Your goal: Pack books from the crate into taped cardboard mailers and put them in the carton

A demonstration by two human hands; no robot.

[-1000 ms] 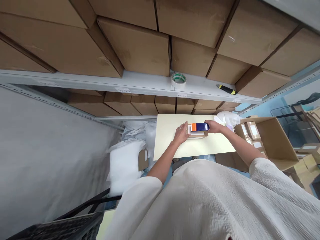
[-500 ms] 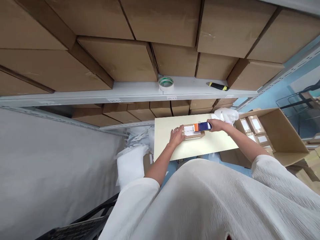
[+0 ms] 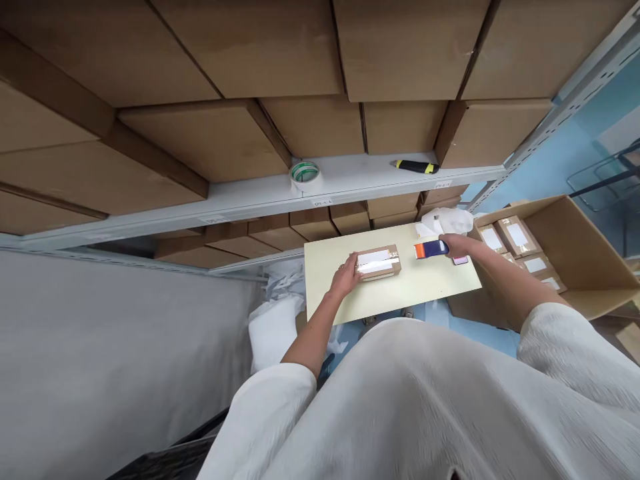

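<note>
A small brown cardboard box (image 3: 379, 274) with white labels and a shiny strip of tape along its top lies on the pale yellow tabletop (image 3: 330, 267). My left hand (image 3: 347, 274) grips its left end, thumb on the near side and fingers at the far side. To the right of the box, apart from it, my right hand (image 3: 454, 245) is closed round a tape dispenser (image 3: 432, 249) with a dark blue body and an orange front end. A phone (image 3: 461, 261) lies on the table just below my right hand.
Above the table, a grey shelf bears large cartons (image 3: 407, 127), a tape roll (image 3: 305, 173) and a black-and-yellow utility knife (image 3: 416, 166). At right stands an open carton (image 3: 585, 247) with several labelled small boxes. White packing material (image 3: 275, 327) lies left; clear plastic (image 3: 447, 220) sits behind my right hand.
The tape dispenser has moved right, off the box top and away from it, in my right hand. My left hand stays on the box. The camera view has turned slightly.
</note>
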